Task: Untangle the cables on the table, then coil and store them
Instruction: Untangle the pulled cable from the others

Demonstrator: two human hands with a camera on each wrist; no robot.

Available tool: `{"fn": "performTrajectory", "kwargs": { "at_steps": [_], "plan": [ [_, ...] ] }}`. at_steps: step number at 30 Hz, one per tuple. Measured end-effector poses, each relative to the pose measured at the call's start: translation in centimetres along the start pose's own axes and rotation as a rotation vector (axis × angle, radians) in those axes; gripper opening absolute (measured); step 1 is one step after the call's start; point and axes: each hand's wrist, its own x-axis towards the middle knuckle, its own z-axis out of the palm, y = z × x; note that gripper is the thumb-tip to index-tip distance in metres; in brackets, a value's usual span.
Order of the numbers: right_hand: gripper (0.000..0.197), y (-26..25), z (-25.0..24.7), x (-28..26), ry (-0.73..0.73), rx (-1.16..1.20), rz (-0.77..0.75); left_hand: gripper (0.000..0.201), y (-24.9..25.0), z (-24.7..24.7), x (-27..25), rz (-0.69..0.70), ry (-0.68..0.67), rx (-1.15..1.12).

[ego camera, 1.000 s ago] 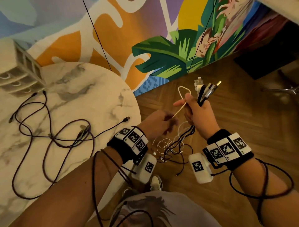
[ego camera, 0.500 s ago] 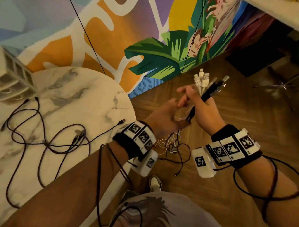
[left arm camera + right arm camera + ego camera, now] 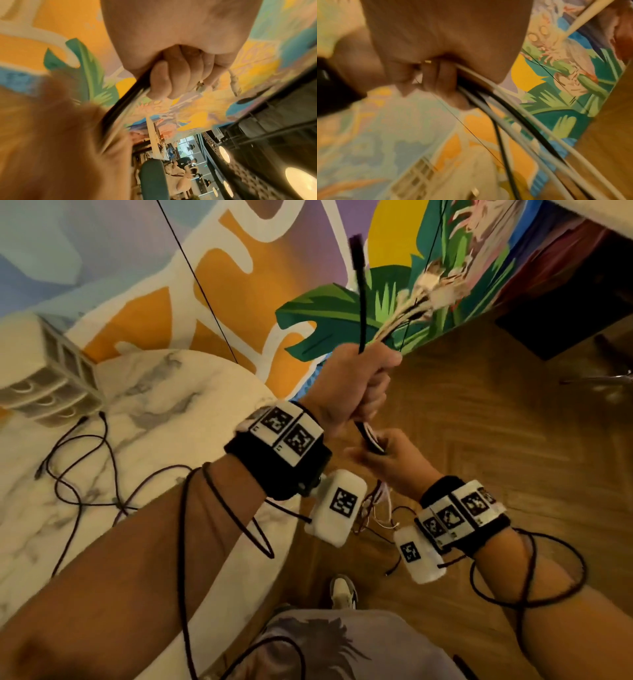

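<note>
My left hand [image 3: 356, 385] is raised off the table's edge and grips a bundle of black and white cables [image 3: 360, 313] in a fist. The plug ends [image 3: 435, 292] fan out above it, blurred. Just below, my right hand [image 3: 390, 453] grips the same bundle lower down. The loose tangle [image 3: 373, 508] hangs beneath, partly hidden by the wrist cameras. In the left wrist view the fingers [image 3: 180, 75] curl round the bundle [image 3: 118, 111]. In the right wrist view the fingers [image 3: 440, 81] curl round several cables [image 3: 513, 115]. Dark cables [image 3: 85, 474] lie looped on the marble table [image 3: 171, 412].
A white drawer organiser [image 3: 44, 374] stands at the table's far left. A painted mural wall rises behind the table. Wooden floor lies to the right, with my shoe [image 3: 342, 590] below the hands. Thin dark wires wrap both forearms.
The bundle's plug ends have passed from my right hand to my left, which has lifted them higher. My right hand has dropped to a lower grip on the cables.
</note>
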Motion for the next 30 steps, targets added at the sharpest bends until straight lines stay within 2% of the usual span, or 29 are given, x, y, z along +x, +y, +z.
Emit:
{"fn": "performTrajectory", "kwargs": {
  "at_steps": [4,7,10,12,15,17,20,22,25,27,30],
  "plan": [
    [0.046,6.1,-0.7,0.5,0.169,-0.06,0.171,0.052,2.9,-1.0,-0.4,0.2,0.059,0.529],
    [0.045,10.4,-1.0,-0.6,0.236,-0.143,0.423,0.05,5.9,-2.3,-0.9,0.333,0.125,0.862],
    [0.042,13.0,-0.8,-1.4,0.221,-0.262,0.667,0.044,7.1,-3.6,-1.4,0.462,0.148,1.063],
    [0.038,13.1,-0.7,-1.2,0.202,-0.294,0.715,0.042,6.6,-3.9,-1.9,0.514,0.157,1.142],
    [0.034,11.2,-0.1,-0.5,0.207,-0.232,0.657,0.032,4.4,-4.1,-2.4,0.573,0.156,1.197],
    [0.034,8.9,0.3,-0.2,0.241,-0.101,0.582,0.039,2.2,-3.9,-2.5,0.508,0.106,1.177],
    [0.033,5.1,0.5,-0.2,0.247,0.053,0.469,0.039,-1.2,-2.9,-2.5,0.348,-0.002,1.125],
    [0.036,2.8,0.4,-0.5,0.236,0.192,0.383,0.039,-2.9,-2.2,-2.4,0.268,-0.014,1.077],
    [0.046,-0.3,0.0,-1.2,0.228,0.429,0.339,0.041,-4.6,-1.5,-2.3,0.171,0.004,0.994],
    [0.044,-2.0,0.1,-1.5,0.198,0.419,0.31,0.045,-4.9,-1.2,-2.3,0.066,0.042,0.833],
    [0.039,-3.9,0.7,-1.5,0.147,0.303,0.177,0.045,-4.1,-0.8,-1.7,-0.085,0.076,0.58]
  ]
}}
